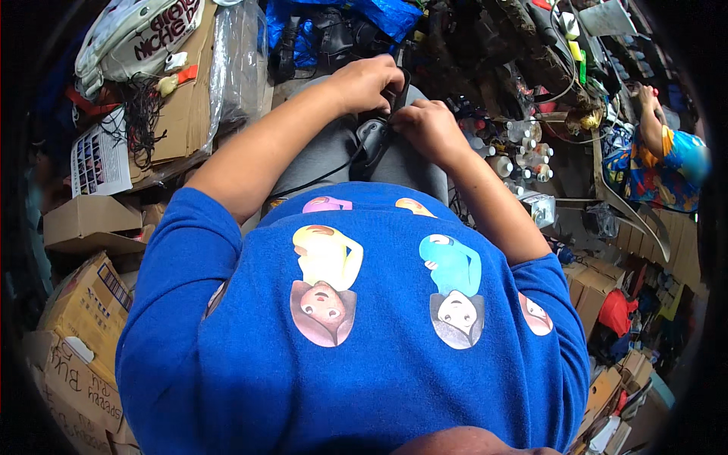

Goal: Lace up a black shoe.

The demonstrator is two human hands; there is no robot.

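A black leather shoe rests on my lap between my grey-clad thighs, its far part partly hidden by my hands. A black cord runs from it toward the lower left across my left thigh. My left hand is above the shoe's far end, its fingers curled down around a dark edge of it. At the other side, my right hand pinches at the shoe with thumb and fingertips together. Whatever small part lies between those fingertips is too dark to make out.
Black footwear lies on a blue plastic sheet ahead. Several small bottles stand at right. Flattened cardboard and a cardboard box crowd the left. Another person in a colourful shirt is at far right.
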